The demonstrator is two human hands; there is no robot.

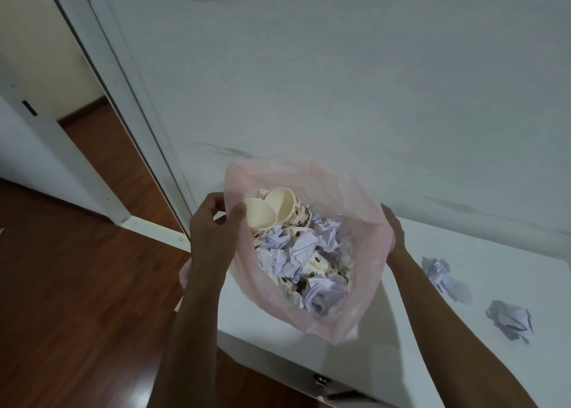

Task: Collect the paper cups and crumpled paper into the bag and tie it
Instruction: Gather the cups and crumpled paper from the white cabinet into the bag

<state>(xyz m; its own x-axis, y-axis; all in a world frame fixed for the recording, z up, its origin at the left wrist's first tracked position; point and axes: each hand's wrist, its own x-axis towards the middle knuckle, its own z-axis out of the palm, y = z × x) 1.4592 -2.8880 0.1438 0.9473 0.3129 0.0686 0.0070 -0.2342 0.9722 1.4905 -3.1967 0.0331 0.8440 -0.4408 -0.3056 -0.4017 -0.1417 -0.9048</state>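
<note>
A thin pink plastic bag (364, 287) stands wide open on the white table (482, 247). Inside lie several cream paper cups (275, 211) with brown dots and several balls of crumpled pale paper (296, 253). My left hand (213, 225) pinches the bag's left rim between thumb and fingers. My right hand (394, 228) grips the right rim; its fingers are mostly hidden behind the plastic. Two more crumpled paper balls lie on the table to the right, one (445, 279) nearer the bag and one (511, 319) farther out.
A white wall (340, 83) rises right behind the table. A white door frame (123, 98) and dark wooden floor (77, 284) are on the left. The table's front edge carries a small metal fitting (319, 380).
</note>
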